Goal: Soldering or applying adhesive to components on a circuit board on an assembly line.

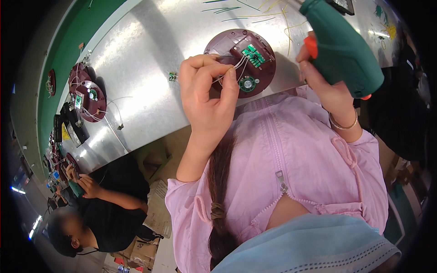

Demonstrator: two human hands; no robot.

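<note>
A round maroon plastic housing (268, 75) lies on the metal table in front of me, with a green circuit board (253, 55) and a small round speaker (247, 83) in it. My left hand (207, 91) is over its left part, thumb and forefinger pinched on thin white wires (241, 63) that run to the board. A small green connector board (172, 77) on wires shows just left of that hand. My right hand (323, 86) grips a green cordless screwdriver (341, 50) with an orange trigger, raised right of the housing. Its tip is cut off at the top edge.
Loose green and yellow wire pieces (227, 9) lie at the far side of the table (150, 68). More maroon housings (93, 107) with wires sit to the left, beside black parts (73, 123). A co-worker in black (114, 182) works at the table's left.
</note>
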